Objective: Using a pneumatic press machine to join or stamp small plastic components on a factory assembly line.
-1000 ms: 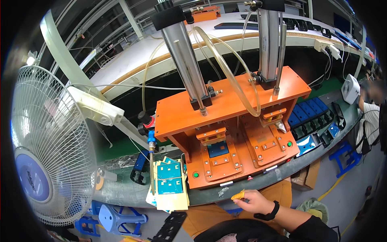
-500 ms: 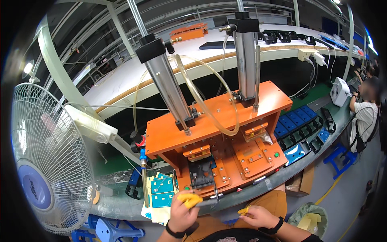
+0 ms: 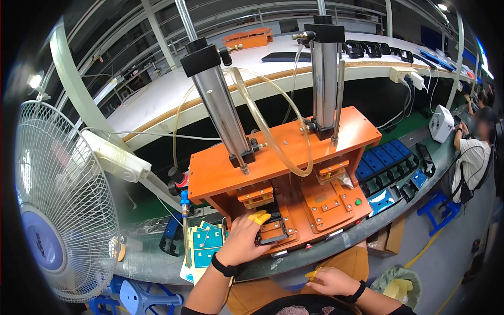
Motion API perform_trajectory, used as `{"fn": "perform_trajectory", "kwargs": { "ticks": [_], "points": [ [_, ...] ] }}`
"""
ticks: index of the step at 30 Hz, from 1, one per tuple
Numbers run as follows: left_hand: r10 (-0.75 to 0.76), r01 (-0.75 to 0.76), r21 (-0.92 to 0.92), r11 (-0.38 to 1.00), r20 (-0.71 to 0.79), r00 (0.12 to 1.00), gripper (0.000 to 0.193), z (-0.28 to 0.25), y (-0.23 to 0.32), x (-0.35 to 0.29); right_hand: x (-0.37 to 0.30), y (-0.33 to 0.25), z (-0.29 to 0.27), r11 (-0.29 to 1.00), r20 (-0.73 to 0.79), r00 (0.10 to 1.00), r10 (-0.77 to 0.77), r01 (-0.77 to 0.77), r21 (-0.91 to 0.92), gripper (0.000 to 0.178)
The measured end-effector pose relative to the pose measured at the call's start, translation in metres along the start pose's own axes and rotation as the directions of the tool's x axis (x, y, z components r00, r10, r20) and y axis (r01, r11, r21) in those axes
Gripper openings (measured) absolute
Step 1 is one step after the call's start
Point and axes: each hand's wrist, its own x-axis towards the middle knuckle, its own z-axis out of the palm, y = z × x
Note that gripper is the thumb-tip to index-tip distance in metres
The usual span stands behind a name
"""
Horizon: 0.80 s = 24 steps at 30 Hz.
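My left hand (image 3: 244, 236), with yellow finger covers on its fingertips, grips the left side of a black plastic frame (image 3: 274, 231). Its fingers curl over the far part and the thumb lies along the near edge. That frame sits in the left station of an orange two-cylinder press (image 3: 283, 152), below a raised orange press head (image 3: 255, 197); my hand hides part of it. Over my lap, my right hand (image 3: 336, 282) is closed, fingers curled, one tip covered in yellow. Nothing shows in it. The right station (image 3: 328, 207) holds no frame.
Blue-and-black panels (image 3: 386, 160) line the bench right of the press. Teal and cream sheets (image 3: 207, 239) lie to its left, near a large fan (image 3: 65, 205). A lined waste bin (image 3: 399, 286) stands at lower right. Another person (image 3: 472, 163) sits at far right.
My left hand has moved forward and up from the bench's front edge onto the black frame. The frame now lies in the left station. My right hand has barely moved.
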Motion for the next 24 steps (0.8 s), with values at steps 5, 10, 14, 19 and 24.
{"fn": "perform_trajectory", "kwargs": {
  "ticks": [5,10,14,19,24],
  "points": [
    [-0.020,0.013,0.091,0.996,0.075,0.997,0.077,-0.004,-0.008,-0.007,0.009,0.004,0.009,0.999,0.084,0.996,0.002,0.002,-0.047,0.041],
    [-0.028,0.028,-0.013,1.000,0.051,0.998,0.096,-0.009,-0.002,-0.014,0.016,-0.003,0.017,0.999,0.057,0.998,-0.023,0.024,-0.026,0.042],
    [-0.141,0.118,-0.158,0.980,-0.146,0.979,0.094,-0.001,-0.020,-0.077,0.018,0.003,0.023,1.000,0.116,0.993,-0.012,0.012,-0.003,0.040],
    [-0.215,0.218,0.089,0.972,-0.040,0.976,0.084,0.017,-0.010,-0.124,0.039,-0.006,0.020,0.999,0.174,0.984,0.021,-0.016,-0.028,0.038],
    [-0.273,0.264,-0.076,0.961,-0.152,0.950,0.077,0.023,-0.024,-0.152,0.077,-0.029,0.038,0.996,0.280,0.958,-0.066,0.081,-0.043,0.039]
  ]
}}
